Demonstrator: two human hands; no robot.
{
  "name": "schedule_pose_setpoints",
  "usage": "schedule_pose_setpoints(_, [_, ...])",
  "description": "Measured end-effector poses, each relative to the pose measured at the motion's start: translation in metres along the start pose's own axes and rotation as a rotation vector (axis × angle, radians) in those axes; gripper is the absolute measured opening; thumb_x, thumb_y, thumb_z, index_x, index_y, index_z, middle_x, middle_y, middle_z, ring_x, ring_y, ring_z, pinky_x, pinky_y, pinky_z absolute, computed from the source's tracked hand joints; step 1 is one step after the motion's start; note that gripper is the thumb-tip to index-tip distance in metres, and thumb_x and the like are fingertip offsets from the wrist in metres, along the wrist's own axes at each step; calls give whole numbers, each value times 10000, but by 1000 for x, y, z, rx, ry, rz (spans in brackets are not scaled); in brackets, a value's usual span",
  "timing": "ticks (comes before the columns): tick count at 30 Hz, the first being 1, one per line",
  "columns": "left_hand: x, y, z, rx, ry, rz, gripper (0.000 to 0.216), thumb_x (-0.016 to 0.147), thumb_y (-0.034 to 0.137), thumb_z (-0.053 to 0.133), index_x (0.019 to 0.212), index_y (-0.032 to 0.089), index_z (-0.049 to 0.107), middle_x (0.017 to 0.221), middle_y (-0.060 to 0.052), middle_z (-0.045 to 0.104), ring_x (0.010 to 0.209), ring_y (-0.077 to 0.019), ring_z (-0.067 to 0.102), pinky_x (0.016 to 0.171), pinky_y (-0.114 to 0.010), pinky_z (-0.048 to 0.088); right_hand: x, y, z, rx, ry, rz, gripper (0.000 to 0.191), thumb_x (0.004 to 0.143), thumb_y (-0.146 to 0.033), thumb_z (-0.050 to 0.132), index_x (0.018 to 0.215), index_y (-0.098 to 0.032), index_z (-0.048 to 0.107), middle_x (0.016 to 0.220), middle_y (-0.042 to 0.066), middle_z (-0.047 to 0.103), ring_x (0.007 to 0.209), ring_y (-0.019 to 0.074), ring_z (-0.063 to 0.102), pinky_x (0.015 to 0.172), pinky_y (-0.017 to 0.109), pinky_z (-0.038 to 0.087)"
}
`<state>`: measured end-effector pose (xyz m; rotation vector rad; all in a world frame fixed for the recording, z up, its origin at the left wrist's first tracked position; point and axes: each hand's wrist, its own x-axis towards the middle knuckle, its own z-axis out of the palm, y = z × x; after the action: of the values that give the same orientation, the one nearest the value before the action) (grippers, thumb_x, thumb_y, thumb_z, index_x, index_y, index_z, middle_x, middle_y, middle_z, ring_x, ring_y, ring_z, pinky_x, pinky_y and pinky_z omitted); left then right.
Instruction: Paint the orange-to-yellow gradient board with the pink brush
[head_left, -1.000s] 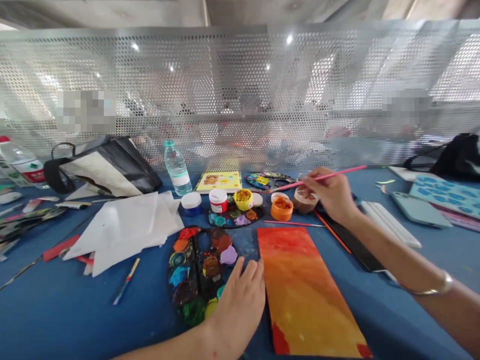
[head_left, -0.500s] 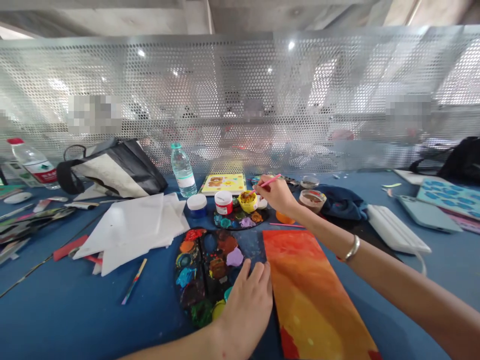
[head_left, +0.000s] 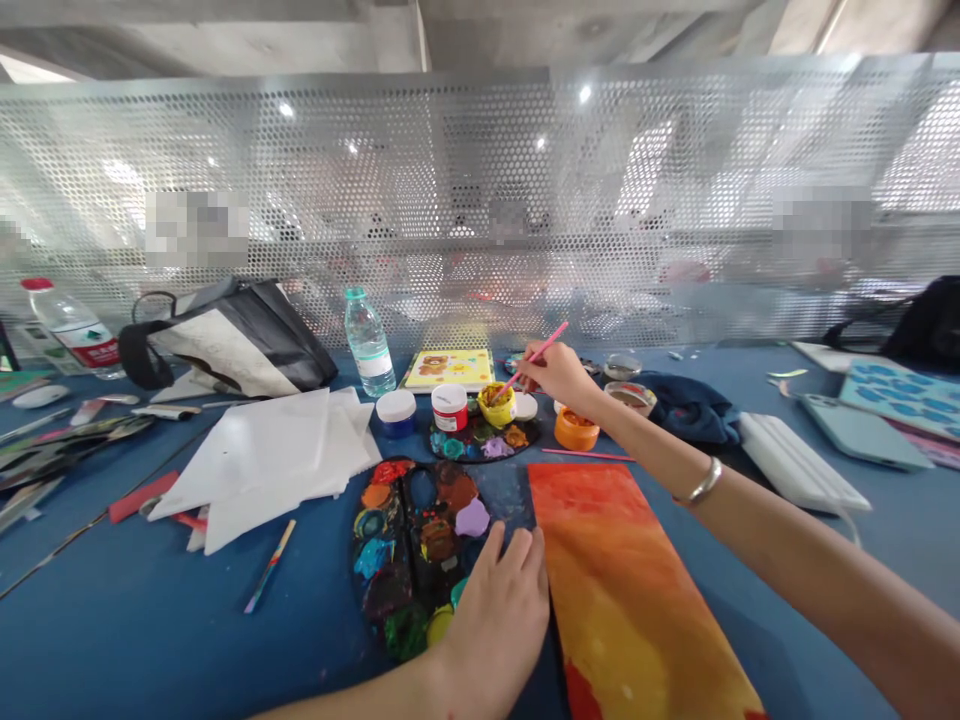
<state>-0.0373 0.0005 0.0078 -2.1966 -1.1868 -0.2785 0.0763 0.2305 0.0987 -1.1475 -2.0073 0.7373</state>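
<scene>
The right hand (head_left: 556, 378) pinches a pink paintbrush (head_left: 541, 352) between thumb and fingertips, its tip at an open yellow paint pot (head_left: 495, 406). The left hand (head_left: 496, 630) lies open, fingers slightly spread, over the edge of a paint-crusted palette (head_left: 390, 560), just beside an orange-red painted board (head_left: 637, 600).
</scene>
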Motion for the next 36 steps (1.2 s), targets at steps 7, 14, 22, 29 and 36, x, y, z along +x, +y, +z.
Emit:
schedule_pose_setpoints(7, [2, -2, -2, -8, 13, 0, 331, 821, 96, 492, 1064, 185, 698, 1055, -12, 696, 989, -181, 548, 940, -357, 459, 3, -2, -4, 73, 115, 56, 308, 928, -352, 557, 1170, -162, 580, 1118, 74, 629, 908, 183, 639, 765, 379, 554])
schedule_pose_setpoints(14, [2, -3, -2, -9, 15, 4, 340, 823, 89, 471, 1051, 188, 703, 1075, -8, 699, 987, -180, 553, 933, -357, 457, -8, -14, 16, 31, -1, 35, 302, 920, -336, 573, 1168, -164, 586, 1150, 78, 622, 952, 196, 632, 804, 401, 545])
schedule_pose_setpoints(22, [2, -3, -1, -4, 32, 9, 367, 832, 77, 450, 1099, 178, 681, 1068, -11, 701, 991, -177, 553, 938, -356, 451, 12, -10, -1, 204, 103, 72, 320, 919, -337, 574, 1191, -169, 576, 1182, 83, 609, 978, 205, 626, 815, 410, 543])
schedule_pose_setpoints(29, [-3, 0, 5, 11, 3, 2, 398, 817, 77, 452, 1130, 179, 676, 1093, -34, 685, 1036, -187, 539, 972, -370, 432, -30, -14, -50, 527, 347, 101, 303, 882, -297, 585, 629, -198, 451, 528, -48, 486, 416, 65, 418, 417, 210, 385])
schedule_pose_setpoints(36, [-1, -2, 5, 43, -121, 64, 424, 808, 59, 487, 1209, 96, 622, 1057, -87, 661, 995, -196, 545, 960, -372, 434, -189, -19, -66, 560, 359, 96, 270, 734, -276, 726, 575, -245, 511, 430, -40, 432, 376, 92, 362, 358, 241, 306])
